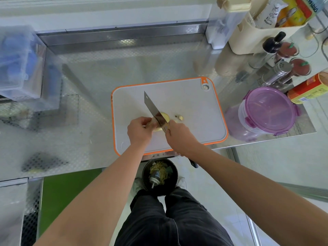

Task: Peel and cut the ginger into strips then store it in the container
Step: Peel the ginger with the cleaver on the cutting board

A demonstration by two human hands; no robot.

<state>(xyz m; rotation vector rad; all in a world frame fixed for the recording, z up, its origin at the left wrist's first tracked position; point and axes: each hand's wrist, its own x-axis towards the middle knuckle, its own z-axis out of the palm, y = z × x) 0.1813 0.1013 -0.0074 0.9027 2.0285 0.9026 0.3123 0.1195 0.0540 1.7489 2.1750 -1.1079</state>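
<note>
On the orange-rimmed grey cutting board [188, 103], your left hand [139, 132] grips pale yellow ginger [166, 116], your right hand [179, 136] grips steel cleaver [150, 105]

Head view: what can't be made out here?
- The ginger: head view, mostly covered by the knife blade and the left hand; how much is peeled is unclear.
- The knife handle: head view, wrapped in the right hand.
- The container: head view, tinted lid hides the contents.
- The bits on the board: head view, too small to identify.
- The box at far left: head view, blurred.
</note>
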